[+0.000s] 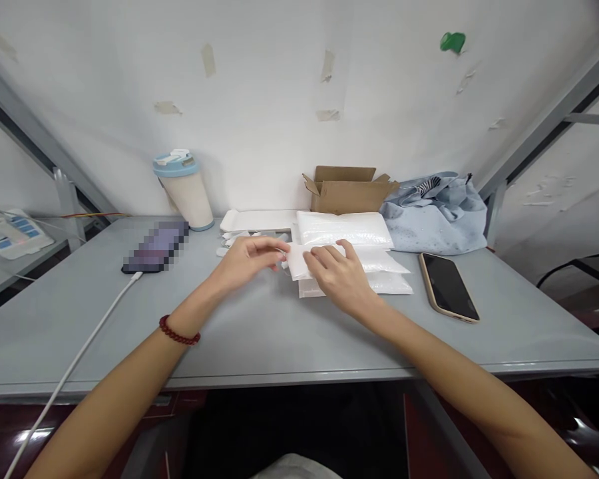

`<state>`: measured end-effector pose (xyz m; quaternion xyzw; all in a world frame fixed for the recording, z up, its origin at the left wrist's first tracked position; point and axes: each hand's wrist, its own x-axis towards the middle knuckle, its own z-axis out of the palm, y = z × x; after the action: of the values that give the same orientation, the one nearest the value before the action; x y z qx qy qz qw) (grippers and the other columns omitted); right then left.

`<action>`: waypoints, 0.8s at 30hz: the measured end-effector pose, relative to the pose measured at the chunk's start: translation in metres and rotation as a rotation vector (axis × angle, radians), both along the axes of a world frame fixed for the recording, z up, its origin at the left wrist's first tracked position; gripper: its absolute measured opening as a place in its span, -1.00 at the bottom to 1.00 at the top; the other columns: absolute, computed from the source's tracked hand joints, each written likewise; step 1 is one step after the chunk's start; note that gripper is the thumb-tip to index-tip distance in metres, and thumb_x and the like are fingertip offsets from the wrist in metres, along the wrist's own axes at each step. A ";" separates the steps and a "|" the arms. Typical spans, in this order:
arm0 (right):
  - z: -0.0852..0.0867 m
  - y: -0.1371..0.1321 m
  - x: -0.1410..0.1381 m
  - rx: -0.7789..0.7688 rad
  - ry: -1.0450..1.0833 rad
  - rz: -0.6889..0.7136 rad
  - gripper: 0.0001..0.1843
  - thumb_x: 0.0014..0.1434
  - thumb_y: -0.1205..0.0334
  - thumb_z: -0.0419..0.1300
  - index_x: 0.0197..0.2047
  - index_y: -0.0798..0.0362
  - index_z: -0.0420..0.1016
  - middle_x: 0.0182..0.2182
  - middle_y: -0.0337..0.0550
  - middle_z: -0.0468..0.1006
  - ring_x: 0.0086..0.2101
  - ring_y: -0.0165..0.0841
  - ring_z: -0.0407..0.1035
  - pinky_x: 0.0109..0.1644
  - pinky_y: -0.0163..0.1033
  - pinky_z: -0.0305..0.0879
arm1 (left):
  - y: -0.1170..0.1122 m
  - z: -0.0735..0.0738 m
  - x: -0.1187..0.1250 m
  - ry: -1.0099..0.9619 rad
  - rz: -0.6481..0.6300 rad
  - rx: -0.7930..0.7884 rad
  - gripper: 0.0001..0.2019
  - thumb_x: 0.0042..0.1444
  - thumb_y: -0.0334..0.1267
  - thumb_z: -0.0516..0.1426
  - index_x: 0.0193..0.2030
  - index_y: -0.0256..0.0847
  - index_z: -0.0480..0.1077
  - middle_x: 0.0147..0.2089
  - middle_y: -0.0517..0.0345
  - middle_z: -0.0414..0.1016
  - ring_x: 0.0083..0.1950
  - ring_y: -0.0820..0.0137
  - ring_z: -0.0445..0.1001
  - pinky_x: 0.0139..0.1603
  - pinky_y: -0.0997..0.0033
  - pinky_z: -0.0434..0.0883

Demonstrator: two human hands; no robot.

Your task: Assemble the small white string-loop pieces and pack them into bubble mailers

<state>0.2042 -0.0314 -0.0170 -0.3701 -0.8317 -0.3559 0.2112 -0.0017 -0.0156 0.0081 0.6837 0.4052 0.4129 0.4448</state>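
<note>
White bubble mailers (347, 229) lie stacked in the middle of the table. At the left end of the upper front mailer (297, 261), my left hand (247, 263) has its thumb and fingers pinched close together on the edge. My right hand (343, 278) lies over the same mailer, its fingers bent and pressing on the top near that end. Another mailer (392, 285) sticks out below it. Behind my left hand are small white and clear pieces (242, 235), partly hidden and too small to name.
A blue-lidded cup (187, 193) and a phone (154, 247) on a white cable stand left. An open cardboard box (352, 196) sits against the wall, beside a light blue cloth (434, 216). A second phone (449, 287) lies right. The table's front edge (299, 378) is near me.
</note>
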 end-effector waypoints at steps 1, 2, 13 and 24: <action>0.001 0.000 0.001 0.021 0.014 0.016 -0.70 0.23 0.54 -0.10 -0.27 0.10 0.42 -0.41 -0.18 0.49 -0.38 -0.41 0.28 0.00 -0.14 0.00 | -0.001 -0.002 0.002 0.084 -0.016 0.119 -0.82 0.03 -0.23 0.18 -0.22 -0.20 0.52 -0.07 0.01 0.52 -0.07 0.26 0.46 -0.21 0.32 0.46; 0.002 0.000 0.003 0.042 0.030 0.031 -0.69 0.23 0.55 -0.10 -0.30 0.10 0.41 -0.43 -0.21 0.48 -0.38 -0.42 0.29 0.01 -0.15 -0.01 | -0.002 -0.005 0.004 0.157 -0.021 0.250 -0.81 0.04 -0.25 0.17 -0.19 -0.17 0.52 -0.02 0.02 0.51 -0.01 0.24 0.43 -0.18 0.31 0.45; 0.023 0.003 0.015 0.060 0.273 0.042 -0.76 0.30 0.11 0.02 -0.16 0.05 0.43 -0.42 -0.17 0.50 -0.27 -0.33 0.33 0.00 -0.10 -0.08 | -0.024 -0.005 0.029 0.121 -0.010 0.013 -0.70 0.13 -0.11 0.12 -0.54 -0.22 0.33 -0.64 0.29 0.31 -0.62 0.54 0.25 -0.54 0.50 0.23; 0.011 0.018 0.015 -0.475 0.096 -0.010 -0.87 0.23 0.28 0.12 -0.23 0.12 0.48 -0.27 -0.06 0.53 -0.20 -0.26 0.28 -0.12 -0.17 -0.04 | -0.013 -0.032 0.037 -0.238 -0.167 -0.787 -0.78 -0.01 -0.31 0.27 -0.56 -0.33 0.35 -0.64 0.17 0.37 -0.61 0.58 0.32 -0.58 0.62 0.32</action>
<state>0.2187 -0.0133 -0.0063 -0.4299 -0.8793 -0.1334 0.1555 0.0349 -0.0282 -0.0241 0.4396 0.4208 0.2652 0.7479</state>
